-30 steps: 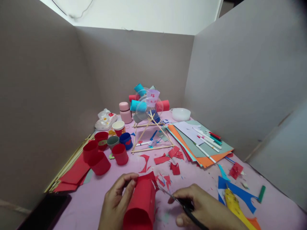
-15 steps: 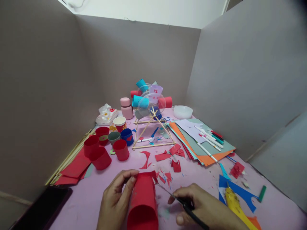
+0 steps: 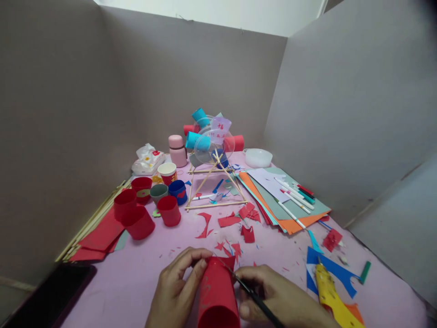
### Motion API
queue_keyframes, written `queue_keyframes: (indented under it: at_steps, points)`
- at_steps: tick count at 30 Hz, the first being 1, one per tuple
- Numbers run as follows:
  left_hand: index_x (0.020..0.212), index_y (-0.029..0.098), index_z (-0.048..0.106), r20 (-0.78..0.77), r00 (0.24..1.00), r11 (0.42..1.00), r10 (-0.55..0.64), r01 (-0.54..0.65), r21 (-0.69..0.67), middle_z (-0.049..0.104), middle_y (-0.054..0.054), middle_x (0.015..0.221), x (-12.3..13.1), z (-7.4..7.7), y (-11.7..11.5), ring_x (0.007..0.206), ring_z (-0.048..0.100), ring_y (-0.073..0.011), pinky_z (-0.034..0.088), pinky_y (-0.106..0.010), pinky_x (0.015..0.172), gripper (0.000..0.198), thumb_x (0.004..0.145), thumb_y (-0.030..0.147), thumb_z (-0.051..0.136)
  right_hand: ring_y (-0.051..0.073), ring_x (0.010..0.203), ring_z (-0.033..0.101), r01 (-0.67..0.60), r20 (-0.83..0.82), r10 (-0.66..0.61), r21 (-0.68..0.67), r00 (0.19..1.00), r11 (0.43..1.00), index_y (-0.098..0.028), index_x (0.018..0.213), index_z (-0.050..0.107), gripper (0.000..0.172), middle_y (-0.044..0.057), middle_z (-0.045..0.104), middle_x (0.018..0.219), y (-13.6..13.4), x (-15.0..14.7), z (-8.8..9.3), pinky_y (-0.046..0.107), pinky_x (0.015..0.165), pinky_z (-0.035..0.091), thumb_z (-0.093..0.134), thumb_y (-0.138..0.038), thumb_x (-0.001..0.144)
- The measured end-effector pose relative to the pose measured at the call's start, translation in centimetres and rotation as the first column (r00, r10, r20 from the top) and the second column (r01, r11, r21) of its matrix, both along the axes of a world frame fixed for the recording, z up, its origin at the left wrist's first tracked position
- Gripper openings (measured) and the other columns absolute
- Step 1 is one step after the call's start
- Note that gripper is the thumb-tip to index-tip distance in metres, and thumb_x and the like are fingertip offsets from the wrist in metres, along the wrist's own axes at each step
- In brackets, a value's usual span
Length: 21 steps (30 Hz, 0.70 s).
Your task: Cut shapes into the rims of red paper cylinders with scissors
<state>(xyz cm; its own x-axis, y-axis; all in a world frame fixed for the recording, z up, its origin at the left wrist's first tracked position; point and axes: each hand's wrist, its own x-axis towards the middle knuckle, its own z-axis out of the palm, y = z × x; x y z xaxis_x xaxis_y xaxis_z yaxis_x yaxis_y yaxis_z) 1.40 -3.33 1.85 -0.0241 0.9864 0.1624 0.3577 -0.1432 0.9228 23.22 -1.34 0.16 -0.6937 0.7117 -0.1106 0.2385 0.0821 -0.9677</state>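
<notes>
My left hand [image 3: 179, 287] is wrapped round a red paper-covered cup [image 3: 216, 296] lying on its side at the near edge of the pink table [image 3: 143, 273]. My right hand [image 3: 273, 296] grips black-handled scissors [image 3: 246, 287], whose blades reach the cup's far rim, where a red paper flap sticks out. Red paper scraps [image 3: 235, 223] lie scattered just beyond the cup.
Several red, blue and grey cups [image 3: 153, 205] stand at left beside red sheets and wooden sticks. A stick-framed wheel with cups [image 3: 211, 150] stands at the back. Coloured paper with markers [image 3: 290, 200] lies at right. A yellow glue gun [image 3: 329, 291] and blue cut-outs sit near right. A dark phone [image 3: 51, 296] lies near left.
The right hand has moved left, bringing the scissors up against the cup's rim. The left hand and cup shifted slightly right and nearer. The view tilted down a little.
</notes>
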Motion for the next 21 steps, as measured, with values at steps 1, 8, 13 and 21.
queue_keyframes:
  at_steps: [1,8,13,21]
  points:
    - [0.085,0.026,0.068,-0.003,1.000,1.000,-0.006,0.006,-0.001,0.070,-0.001,0.083,0.0,0.0,0.0,0.081,0.065,-0.0181,0.049,-0.023,0.072,0.014,0.084,0.032,0.056,0.011,0.061,0.031,-0.006,-0.005,0.006,0.003,1.000,1.000,-0.016,0.089,0.061,0.040,-0.006,0.039,0.067,0.0,-0.1,0.0,0.021,0.055,0.028,0.063,-0.054,0.078]
    - [0.083,0.024,0.067,0.011,1.000,0.999,0.009,-0.009,-0.042,0.069,-0.002,0.081,0.0,0.5,0.3,0.078,0.065,-0.0196,0.049,-0.025,0.070,0.015,0.083,0.033,0.055,0.010,0.060,0.027,-0.023,-0.051,0.023,0.003,0.998,1.000,-0.015,0.084,0.060,0.043,-0.006,0.034,0.066,0.1,-0.2,0.6,0.022,0.051,0.021,0.062,-0.057,0.077]
    - [0.084,0.024,0.065,0.076,0.997,0.994,0.030,-0.022,-0.103,0.068,-0.002,0.080,0.0,0.5,0.2,0.071,0.063,-0.0192,0.050,-0.025,0.062,0.017,0.083,0.037,0.056,0.010,0.059,0.027,0.005,-0.075,-0.009,-0.046,0.997,0.999,-0.015,0.078,0.061,0.046,-0.005,0.034,0.063,-0.1,-0.3,0.9,0.023,0.049,0.020,0.062,-0.061,0.075]
    - [0.092,0.022,0.061,0.277,0.955,0.982,0.105,-0.056,-0.179,0.062,0.002,0.075,0.2,0.7,0.2,0.071,0.056,-0.0157,0.046,-0.022,0.061,0.025,0.077,0.042,0.064,0.009,0.057,0.025,0.042,-0.092,-0.049,-0.079,0.995,0.996,-0.015,0.073,0.060,0.041,-0.006,0.032,0.061,-0.2,-0.8,1.0,0.023,0.048,0.018,0.069,-0.055,0.072]
